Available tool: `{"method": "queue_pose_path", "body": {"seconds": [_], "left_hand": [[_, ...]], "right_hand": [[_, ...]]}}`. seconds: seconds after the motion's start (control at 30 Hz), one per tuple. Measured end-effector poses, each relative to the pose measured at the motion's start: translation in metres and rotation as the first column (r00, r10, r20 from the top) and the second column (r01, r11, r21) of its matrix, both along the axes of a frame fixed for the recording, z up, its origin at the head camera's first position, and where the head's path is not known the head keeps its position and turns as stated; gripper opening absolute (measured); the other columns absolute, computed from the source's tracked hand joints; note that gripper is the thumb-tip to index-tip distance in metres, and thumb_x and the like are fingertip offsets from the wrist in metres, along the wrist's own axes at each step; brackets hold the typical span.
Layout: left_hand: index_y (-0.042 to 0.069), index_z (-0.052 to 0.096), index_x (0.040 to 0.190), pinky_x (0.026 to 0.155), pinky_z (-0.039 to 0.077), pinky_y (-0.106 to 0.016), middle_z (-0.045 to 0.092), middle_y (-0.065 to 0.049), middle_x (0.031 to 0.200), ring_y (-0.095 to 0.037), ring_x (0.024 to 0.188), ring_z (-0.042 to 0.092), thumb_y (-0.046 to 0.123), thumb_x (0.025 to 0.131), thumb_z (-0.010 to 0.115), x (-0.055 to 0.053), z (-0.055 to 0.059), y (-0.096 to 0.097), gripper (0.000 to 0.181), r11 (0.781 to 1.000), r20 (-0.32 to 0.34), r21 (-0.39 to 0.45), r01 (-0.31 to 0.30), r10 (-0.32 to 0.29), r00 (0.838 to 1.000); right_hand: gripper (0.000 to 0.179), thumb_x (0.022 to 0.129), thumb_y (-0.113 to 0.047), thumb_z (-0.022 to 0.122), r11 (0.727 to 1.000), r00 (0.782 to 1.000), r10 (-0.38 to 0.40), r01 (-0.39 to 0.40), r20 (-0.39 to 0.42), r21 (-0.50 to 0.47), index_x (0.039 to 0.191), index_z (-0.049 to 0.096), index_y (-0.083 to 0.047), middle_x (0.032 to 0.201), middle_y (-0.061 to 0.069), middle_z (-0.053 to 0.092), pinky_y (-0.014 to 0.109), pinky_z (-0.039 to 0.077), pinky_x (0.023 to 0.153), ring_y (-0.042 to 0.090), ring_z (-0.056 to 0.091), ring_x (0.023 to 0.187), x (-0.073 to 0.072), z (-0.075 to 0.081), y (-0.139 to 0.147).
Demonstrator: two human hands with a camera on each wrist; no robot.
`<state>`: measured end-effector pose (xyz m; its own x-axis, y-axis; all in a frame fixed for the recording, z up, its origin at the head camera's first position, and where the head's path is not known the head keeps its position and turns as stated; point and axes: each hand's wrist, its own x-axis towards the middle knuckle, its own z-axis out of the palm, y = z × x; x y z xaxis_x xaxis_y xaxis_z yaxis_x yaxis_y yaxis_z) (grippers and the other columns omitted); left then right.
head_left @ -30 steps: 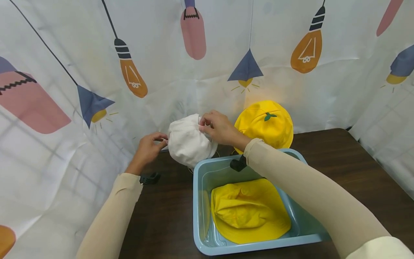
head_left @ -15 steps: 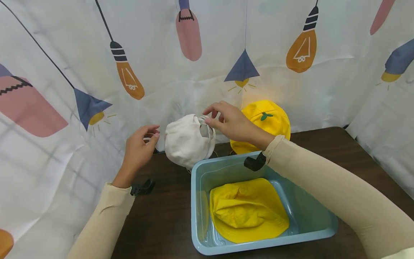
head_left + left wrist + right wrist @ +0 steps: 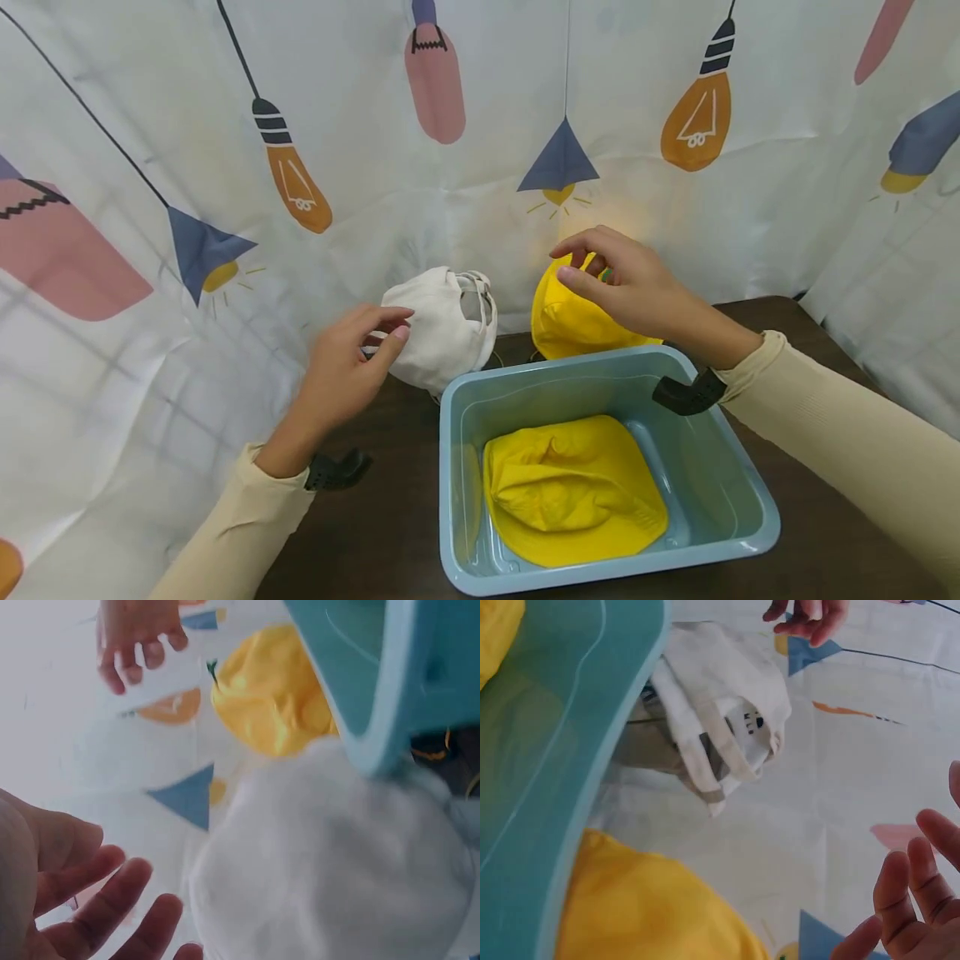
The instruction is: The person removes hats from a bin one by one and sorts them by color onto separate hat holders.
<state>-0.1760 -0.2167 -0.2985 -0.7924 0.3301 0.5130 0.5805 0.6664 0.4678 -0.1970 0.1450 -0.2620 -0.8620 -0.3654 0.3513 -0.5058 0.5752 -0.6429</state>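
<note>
A white cap (image 3: 435, 337) stands at the back of the table, its strapped opening facing right. My left hand (image 3: 341, 371) is at its left side with loosely bent fingers, holding nothing; contact cannot be told in the head view, but the left wrist view shows a gap. To the right stands a yellow hat (image 3: 573, 321), whose green sprout (image 3: 212, 671) shows in the left wrist view. In the head view my right hand (image 3: 630, 279) covers part of that hat, fingers loose and nothing held. Another yellow hat (image 3: 577, 492) lies inside the blue basin (image 3: 447, 467).
The basin sits on a dark wooden table (image 3: 375, 500), close in front of both standing head coverings. Behind them hangs a white curtain (image 3: 487, 200) printed with lamps and bulbs. A dark band (image 3: 337, 471) is on the left wrist, another (image 3: 690, 392) on the right.
Both hands have come away from the white cap. The right hand has moved right, in front of the standing yellow hat; the left has drawn back slightly towards me.
</note>
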Motion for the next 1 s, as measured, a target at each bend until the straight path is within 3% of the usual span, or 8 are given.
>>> {"method": "queue_pose_path", "body": {"seconds": [0.1,0.17,0.3,0.43,0.63,0.8,1.0], "left_hand": [[0.010,0.073,0.121,0.079,0.060,-0.039,0.072,-0.001,0.109,-0.015,0.099,0.068,0.016,0.101,0.065,0.008,0.003,0.011,0.022,0.998,0.013,-0.032,0.056,-0.056,0.998],[0.010,0.072,0.120,0.080,0.060,-0.042,0.072,-0.001,0.110,-0.015,0.100,0.068,0.016,0.101,0.065,0.013,0.004,0.018,0.022,0.993,0.025,-0.058,0.103,-0.102,0.994],[0.013,0.072,0.120,0.077,0.058,-0.035,0.071,0.001,0.110,-0.011,0.094,0.064,0.018,0.101,0.065,0.022,0.003,0.032,0.021,0.972,0.046,-0.123,0.202,-0.197,0.979],[0.016,0.072,0.120,0.074,0.054,-0.030,0.070,0.004,0.111,-0.009,0.090,0.062,0.023,0.102,0.064,0.029,0.000,0.047,0.021,0.936,0.099,-0.209,0.283,-0.268,0.958],[0.018,0.073,0.117,0.084,0.054,-0.031,0.067,0.006,0.109,-0.011,0.095,0.063,0.030,0.102,0.064,0.035,-0.001,0.072,0.021,0.853,0.239,-0.350,0.386,-0.317,0.918],[0.020,0.074,0.115,0.081,0.053,-0.029,0.068,0.005,0.109,-0.010,0.093,0.063,0.035,0.102,0.063,0.037,-0.005,0.092,0.023,0.775,0.323,-0.442,0.451,-0.331,0.886],[0.022,0.075,0.115,0.078,0.053,-0.030,0.068,0.005,0.111,-0.012,0.093,0.065,0.039,0.101,0.064,0.037,-0.011,0.117,0.025,0.666,0.393,-0.559,0.495,-0.313,0.865]], "right_hand": [[0.029,0.104,-0.026,0.060,1.000,1.000,0.001,-0.001,0.003,-0.003,0.130,0.064,-0.013,0.111,0.004,0.060,0.029,0.049,0.073,0.019,0.057,0.092,0.006,-0.006,0.012],[0.030,0.105,-0.025,0.059,1.000,1.000,0.007,-0.007,0.003,0.004,0.130,0.064,-0.011,0.110,0.005,0.060,0.028,0.049,0.072,0.019,0.057,0.092,0.010,-0.009,0.020],[0.032,0.105,-0.028,0.058,0.999,0.999,-0.025,0.025,0.026,0.028,0.133,0.062,-0.012,0.116,0.003,0.061,0.027,0.049,0.072,0.017,0.056,0.094,0.024,-0.014,0.038],[0.031,0.104,-0.028,0.060,0.995,0.995,-0.092,0.091,0.043,0.032,0.133,0.062,-0.017,0.122,0.001,0.063,0.025,0.049,0.071,0.013,0.056,0.095,0.037,-0.017,0.054],[0.033,0.103,-0.023,0.063,0.988,0.988,-0.147,0.146,0.034,0.042,0.135,0.061,-0.020,0.119,0.001,0.063,0.023,0.050,0.067,0.009,0.058,0.089,0.052,-0.023,0.074],[0.044,0.101,-0.019,0.066,0.982,0.982,-0.186,0.185,0.041,0.034,0.144,0.055,-0.022,0.113,-0.001,0.060,0.023,0.047,0.063,0.008,0.059,0.086,0.061,-0.031,0.090],[0.050,0.101,-0.020,0.065,0.973,0.972,-0.230,0.229,0.049,0.030,0.149,0.049,-0.028,0.105,-0.004,0.054,0.021,0.045,0.065,0.006,0.058,0.085,0.070,-0.043,0.110]]}}
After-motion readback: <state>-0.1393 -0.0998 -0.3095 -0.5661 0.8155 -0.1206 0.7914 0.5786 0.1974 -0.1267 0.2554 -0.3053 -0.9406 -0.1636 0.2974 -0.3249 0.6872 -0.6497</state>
